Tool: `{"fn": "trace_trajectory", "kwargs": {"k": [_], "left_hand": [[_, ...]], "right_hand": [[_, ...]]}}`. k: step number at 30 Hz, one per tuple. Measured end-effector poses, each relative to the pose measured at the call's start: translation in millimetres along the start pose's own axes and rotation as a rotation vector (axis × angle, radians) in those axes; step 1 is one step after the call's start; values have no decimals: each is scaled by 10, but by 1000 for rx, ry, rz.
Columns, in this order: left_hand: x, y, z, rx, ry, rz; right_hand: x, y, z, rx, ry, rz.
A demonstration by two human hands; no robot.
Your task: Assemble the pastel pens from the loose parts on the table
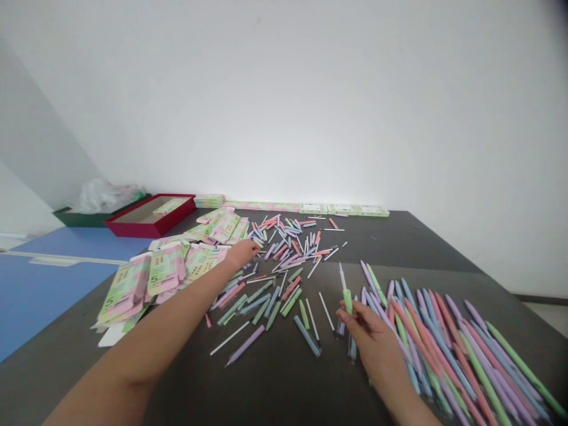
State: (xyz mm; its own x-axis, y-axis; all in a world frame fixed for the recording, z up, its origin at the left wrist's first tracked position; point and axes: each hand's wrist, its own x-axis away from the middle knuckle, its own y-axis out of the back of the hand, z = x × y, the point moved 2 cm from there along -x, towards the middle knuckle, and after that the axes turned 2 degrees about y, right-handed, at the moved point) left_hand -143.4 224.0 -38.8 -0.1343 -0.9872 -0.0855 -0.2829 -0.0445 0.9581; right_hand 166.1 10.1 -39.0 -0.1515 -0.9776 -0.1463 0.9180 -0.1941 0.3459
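Note:
My right hand (375, 343) pinches a light green pen barrel (348, 300), with a white refill (342, 276) standing up out of it, tip upward. My left hand (243, 253) reaches out to the near left side of a heap of loose pen parts (288, 236). Its fingers are closed at the heap, and what they hold, if anything, is hidden. Between the hands lie scattered green, blue, pink and purple pen barrels (290, 302) and white refills (326, 310). To the right of my right hand is a large pile of long pastel pens (448, 343).
Printed pink-and-green cartons (166, 269) lie piled at the left. Behind them stand a red box (151, 228) and a green tray (80, 218) with clear plastic. A row of flat boxes (341, 209) runs along the white wall. Blue panels (53, 284) border the dark table's left side.

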Motion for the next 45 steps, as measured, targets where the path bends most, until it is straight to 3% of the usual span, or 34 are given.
{"fn": "trace_trajectory", "kwargs": {"k": [7,14,22,33,39,45], "left_hand": [[-82,-100,-146,-56,-138,36],[142,-74,-350,-62,-263,95],[-13,53,-39,-181,-69,32],[-199,-250,-116,-217,-30,181],[-210,-194,-157,-87,12,185],[-44,90,-282,255,-5,106]], "right_hand": [[-12,3,-40,8,-12,12],[14,21,1,41,16,0],[10,3,1,57,17,17],[-11,10,-18,73,19,3],[-12,18,-19,69,11,-1],[5,-11,21,48,10,14]]}}
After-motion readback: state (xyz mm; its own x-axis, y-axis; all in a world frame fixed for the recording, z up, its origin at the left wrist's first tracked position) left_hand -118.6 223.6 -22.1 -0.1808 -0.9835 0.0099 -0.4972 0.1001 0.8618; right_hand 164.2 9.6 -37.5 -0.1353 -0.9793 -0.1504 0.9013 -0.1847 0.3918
